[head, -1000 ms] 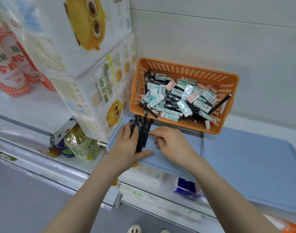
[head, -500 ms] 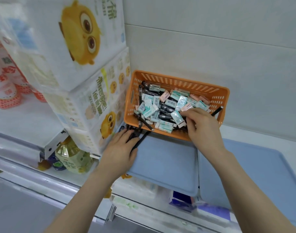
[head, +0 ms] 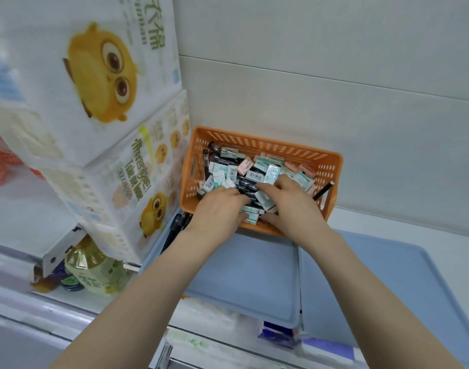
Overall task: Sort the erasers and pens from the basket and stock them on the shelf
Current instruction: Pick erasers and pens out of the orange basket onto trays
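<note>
An orange basket (head: pixel 268 146) stands against the back wall, on the rear of a blue tray (head: pixel 244 275). It holds several wrapped erasers (head: pixel 270 173) in teal and pink and several black pens (head: pixel 245 183). Both my hands are inside it, over its near half. My left hand (head: pixel 218 209) lies palm down on the pile with its fingers curled among pens. My right hand (head: pixel 289 201) reaches in beside it, fingertips on the erasers. What either hand grips is hidden. A few black pens (head: pixel 176 227) lie on the tray's left edge.
Two stacked tissue packs (head: pixel 116 166) with a yellow owl stand left of the basket, touching it. A second blue tray (head: pixel 382 288) lies to the right. An oil bottle (head: pixel 92 267) sits on the lower shelf at left. One pen (head: pixel 323 191) leans on the basket's right wall.
My left hand has left the pens laid on the tray and moved up into the basket. My right hand has stayed in the basket. The view has tilted upward.
</note>
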{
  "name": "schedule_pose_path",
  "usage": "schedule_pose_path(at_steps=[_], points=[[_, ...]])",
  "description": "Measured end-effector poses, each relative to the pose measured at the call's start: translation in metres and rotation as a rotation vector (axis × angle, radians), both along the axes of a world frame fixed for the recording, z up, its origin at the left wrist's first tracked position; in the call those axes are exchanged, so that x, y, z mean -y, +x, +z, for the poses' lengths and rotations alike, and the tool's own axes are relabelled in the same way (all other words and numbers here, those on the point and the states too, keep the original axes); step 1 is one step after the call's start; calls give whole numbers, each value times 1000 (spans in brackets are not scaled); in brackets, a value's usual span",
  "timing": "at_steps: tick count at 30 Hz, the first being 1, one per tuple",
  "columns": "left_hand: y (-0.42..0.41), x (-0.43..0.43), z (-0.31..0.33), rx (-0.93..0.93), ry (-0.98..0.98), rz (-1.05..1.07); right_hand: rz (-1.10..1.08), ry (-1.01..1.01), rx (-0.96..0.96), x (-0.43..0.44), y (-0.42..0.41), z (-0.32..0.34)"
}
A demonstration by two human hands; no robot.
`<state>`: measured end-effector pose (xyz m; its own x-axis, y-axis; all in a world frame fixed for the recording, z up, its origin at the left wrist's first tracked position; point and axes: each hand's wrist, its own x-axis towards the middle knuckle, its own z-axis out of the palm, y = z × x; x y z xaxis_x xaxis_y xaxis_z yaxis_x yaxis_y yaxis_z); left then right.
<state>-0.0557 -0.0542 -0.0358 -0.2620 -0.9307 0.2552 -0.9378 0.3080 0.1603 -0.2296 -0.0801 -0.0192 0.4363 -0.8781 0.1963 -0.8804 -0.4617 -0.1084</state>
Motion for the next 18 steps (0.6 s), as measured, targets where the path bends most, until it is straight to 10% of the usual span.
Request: schedule_pose_path(at_steps=[7, 18], points=[[-6, 12, 2, -37, 29, 26, 25, -75, 75, 6, 3, 2], [-24, -24, 18, -530, -259, 30, -56, 210, 1168, -75, -82, 18]])
